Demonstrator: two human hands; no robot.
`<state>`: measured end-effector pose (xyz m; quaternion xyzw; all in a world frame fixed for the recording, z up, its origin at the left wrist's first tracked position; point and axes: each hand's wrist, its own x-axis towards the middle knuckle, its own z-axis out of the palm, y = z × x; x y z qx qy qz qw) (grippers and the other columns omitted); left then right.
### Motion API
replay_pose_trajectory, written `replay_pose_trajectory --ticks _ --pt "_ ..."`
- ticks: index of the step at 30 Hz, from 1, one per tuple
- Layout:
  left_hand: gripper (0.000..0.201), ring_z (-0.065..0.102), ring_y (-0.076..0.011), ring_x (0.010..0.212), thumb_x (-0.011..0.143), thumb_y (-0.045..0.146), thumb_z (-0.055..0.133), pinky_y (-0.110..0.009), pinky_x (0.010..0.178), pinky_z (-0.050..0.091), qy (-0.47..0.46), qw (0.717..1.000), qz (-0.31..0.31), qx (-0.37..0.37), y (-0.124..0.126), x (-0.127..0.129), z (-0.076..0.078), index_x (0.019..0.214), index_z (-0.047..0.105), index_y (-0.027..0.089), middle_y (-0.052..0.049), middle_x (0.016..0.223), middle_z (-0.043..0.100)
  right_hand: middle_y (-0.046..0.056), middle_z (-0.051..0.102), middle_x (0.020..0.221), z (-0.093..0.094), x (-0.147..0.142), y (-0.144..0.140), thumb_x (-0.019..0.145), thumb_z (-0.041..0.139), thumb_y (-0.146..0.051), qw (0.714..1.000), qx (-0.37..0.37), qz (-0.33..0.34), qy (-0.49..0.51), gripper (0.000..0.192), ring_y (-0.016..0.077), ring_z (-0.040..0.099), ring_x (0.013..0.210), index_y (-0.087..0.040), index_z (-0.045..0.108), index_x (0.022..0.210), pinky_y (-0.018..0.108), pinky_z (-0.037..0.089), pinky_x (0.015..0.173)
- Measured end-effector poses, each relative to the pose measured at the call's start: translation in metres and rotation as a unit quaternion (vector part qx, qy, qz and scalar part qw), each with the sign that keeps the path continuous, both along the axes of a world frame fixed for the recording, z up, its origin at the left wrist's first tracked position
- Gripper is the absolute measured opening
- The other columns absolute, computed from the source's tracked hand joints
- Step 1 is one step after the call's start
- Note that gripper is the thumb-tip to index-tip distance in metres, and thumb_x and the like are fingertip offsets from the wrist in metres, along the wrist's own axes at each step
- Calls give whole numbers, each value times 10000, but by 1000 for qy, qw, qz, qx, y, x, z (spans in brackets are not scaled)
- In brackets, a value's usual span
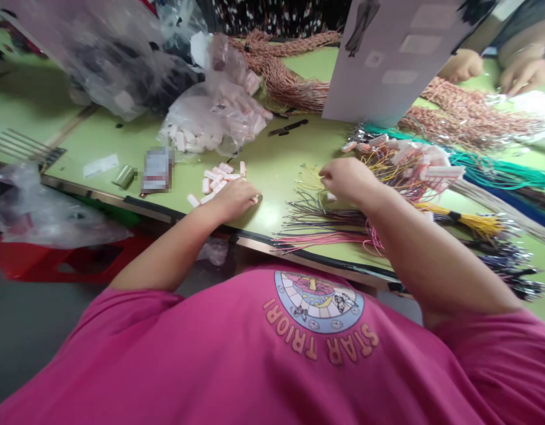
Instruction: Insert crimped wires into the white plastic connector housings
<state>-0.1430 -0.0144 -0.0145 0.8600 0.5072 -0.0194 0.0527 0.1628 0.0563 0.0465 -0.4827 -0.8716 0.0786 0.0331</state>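
Partly hidden: the left hand, fingers curled together, covers some of the small white plastic connectors, roughly ten showing loose on the green table. Right of them, the right hand pinches a connector, barely visible, above the thin loose wires. Behind the connectors, one crinkled clear bag.

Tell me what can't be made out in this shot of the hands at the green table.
Head view only:
- Left hand: fingertips curled under among the white connectors; grip unclear.
- Right hand: fingers hidden behind its back, over the wires.
- Small card: blurred out.
- Co-worker's hands: arms cut off by the top edge.
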Motion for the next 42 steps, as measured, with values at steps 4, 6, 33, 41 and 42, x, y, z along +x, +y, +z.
replay_pose_trajectory --ticks 4,6,33,41,42 --pt "377 586 -252 993 966 284 404 -416 976 414 -56 998 -3 19 7 1 -7 1049 738 130 -151 1012 714 183 745 1035 -34 -25 17 838 563 -186 995 -34 -5 -96 284 258 656 873 -157 795 998 333 454 721" --pt "344 587 -248 987 958 304 436 -418 978 421 -89 996 -4 17 11 -1 -7 999 741 151 -139 984 713 154 753 1007 -36 -22 21 836 554 -176 997 -40 -6 -63 271 244 658 870 -175 794 961 326 456 735" --pt "461 619 -70 624 653 291 897 -198 544 496 -722 533 153 -414 22 140 6 1020 650 163 19 805 657 42 693 699 -29 44 -40 908 465 -293 969 -2 25 246 318 145 581 630 -170 739 803 274 408 656" --pt "473 617 -81 603 627 340 913 -216 548 510 -713 577 137 -373 20 144 3 966 635 164 33 725 642 76 703 739 -31 41 -37 930 382 -309 990 -12 26 142 372 174 596 660 -167 695 789 292 364 647" --pt "467 618 -82 599 627 341 913 -216 542 509 -711 583 138 -368 20 144 3 959 638 162 32 724 644 80 706 745 -31 41 -37 932 379 -310 991 -3 26 132 372 177 599 663 -166 695 800 294 358 645"
